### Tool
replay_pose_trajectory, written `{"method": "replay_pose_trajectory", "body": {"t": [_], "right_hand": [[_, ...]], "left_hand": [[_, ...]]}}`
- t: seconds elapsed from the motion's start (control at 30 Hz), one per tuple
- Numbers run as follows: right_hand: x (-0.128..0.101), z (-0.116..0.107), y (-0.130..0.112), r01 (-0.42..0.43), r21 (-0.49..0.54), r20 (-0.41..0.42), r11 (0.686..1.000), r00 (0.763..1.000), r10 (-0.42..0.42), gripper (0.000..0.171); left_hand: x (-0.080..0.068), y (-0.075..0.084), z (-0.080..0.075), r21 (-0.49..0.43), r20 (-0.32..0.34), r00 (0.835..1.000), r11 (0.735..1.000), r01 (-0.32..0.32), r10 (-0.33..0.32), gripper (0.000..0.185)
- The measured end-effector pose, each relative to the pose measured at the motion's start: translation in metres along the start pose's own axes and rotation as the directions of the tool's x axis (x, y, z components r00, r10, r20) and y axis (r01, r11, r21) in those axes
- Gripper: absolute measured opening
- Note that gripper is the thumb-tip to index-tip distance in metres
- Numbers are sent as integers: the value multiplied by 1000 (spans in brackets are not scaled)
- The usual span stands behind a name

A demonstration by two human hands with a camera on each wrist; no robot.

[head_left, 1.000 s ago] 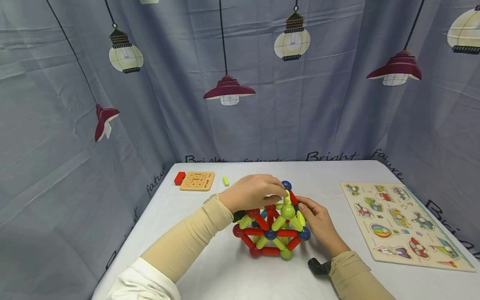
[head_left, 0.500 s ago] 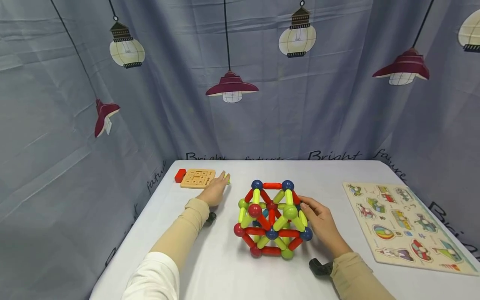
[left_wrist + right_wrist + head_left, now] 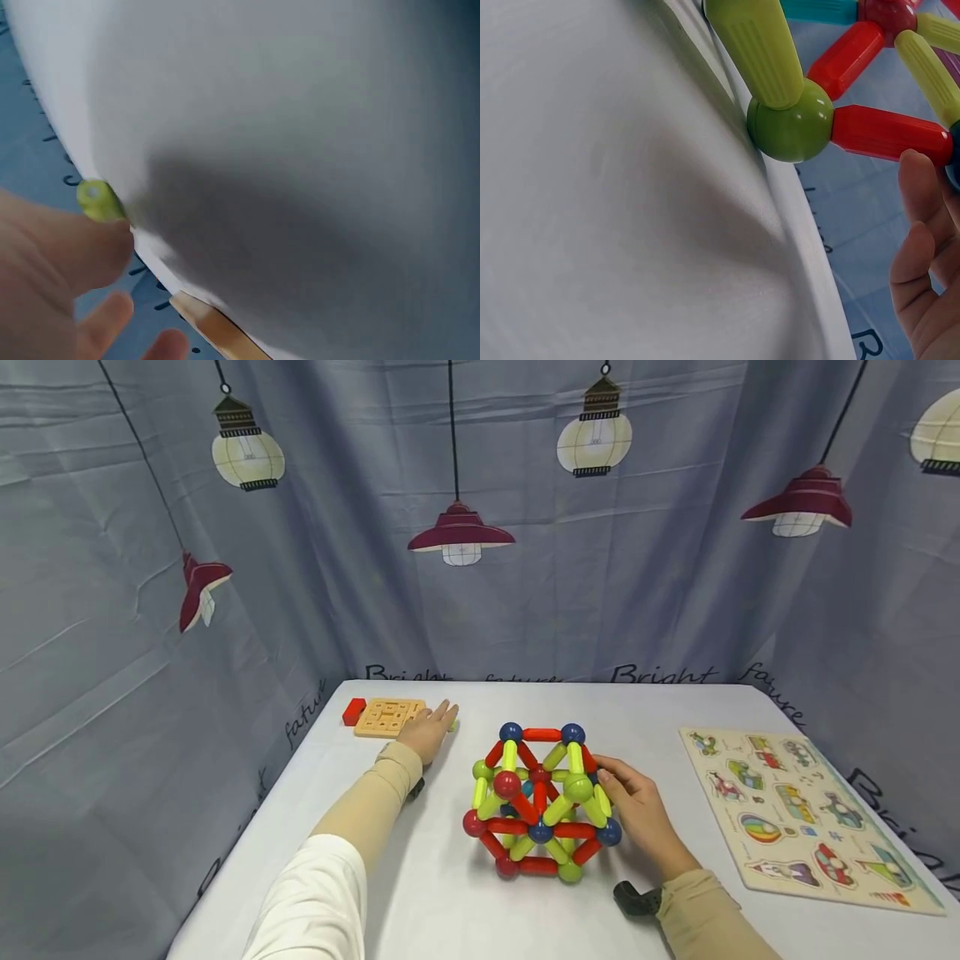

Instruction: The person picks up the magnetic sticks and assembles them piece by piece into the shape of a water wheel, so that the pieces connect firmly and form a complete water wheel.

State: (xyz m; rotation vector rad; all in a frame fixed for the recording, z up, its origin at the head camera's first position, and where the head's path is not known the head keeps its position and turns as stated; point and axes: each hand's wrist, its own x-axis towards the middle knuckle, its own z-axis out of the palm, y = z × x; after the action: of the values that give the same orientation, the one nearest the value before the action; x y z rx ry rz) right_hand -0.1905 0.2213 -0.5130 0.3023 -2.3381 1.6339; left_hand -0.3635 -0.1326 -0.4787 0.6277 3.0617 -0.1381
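Left hand outstretched, fingers extended; right hand loosely curved.

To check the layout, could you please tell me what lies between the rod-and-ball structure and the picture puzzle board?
In the head view, only bare white tablecloth and the right hand, touching the colourful rod-and-ball structure; nothing else before the wooden picture puzzle board.

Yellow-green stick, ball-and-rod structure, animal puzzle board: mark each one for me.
yellow-green stick (image 3: pixel 97 201), left wrist view, on its round end.
ball-and-rod structure (image 3: pixel 507 784), head view, on a red ball at its front.
animal puzzle board (image 3: pixel 862 839), head view, on bare wood between pieces.
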Motion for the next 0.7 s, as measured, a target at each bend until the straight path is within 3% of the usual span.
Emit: {"method": "replay_pose_trajectory", "body": {"t": [0.1, 0.27, 0.4, 0.5, 0.63, 0.7], "right_hand": [[0, -1, -1, -7, 16, -1, 1000, 1000, 7, 41], [0, 0, -3, 5, 57, -3, 998, 1000, -5, 39], [0, 3, -2, -1, 57, -13, 998, 1000, 2, 39], [0, 3, -1, -13, 48, -12, 999, 1000, 13, 39], [-1, 2, 0, -18, 40, -12, 999, 1000, 19, 39], [-1, 1, -1, -20, 35, -9, 999, 1000, 20, 39]], "left_hand": [[1, 1, -1, 49, -6, 999, 998, -44, 45, 50], [0, 0, -3, 139, -91, 992, 987, -77, 90, 40], [-1, -2, -4, 116, -42, 995, 990, -81, 86, 49], [0, -1, -2, 108, -23, 993, 988, -111, 114, 45], [1, 3, 0, 144, -78, 983, 977, -155, 167, 24], [-2, 6, 0, 103, -116, 977, 980, -168, 180, 21]]}}
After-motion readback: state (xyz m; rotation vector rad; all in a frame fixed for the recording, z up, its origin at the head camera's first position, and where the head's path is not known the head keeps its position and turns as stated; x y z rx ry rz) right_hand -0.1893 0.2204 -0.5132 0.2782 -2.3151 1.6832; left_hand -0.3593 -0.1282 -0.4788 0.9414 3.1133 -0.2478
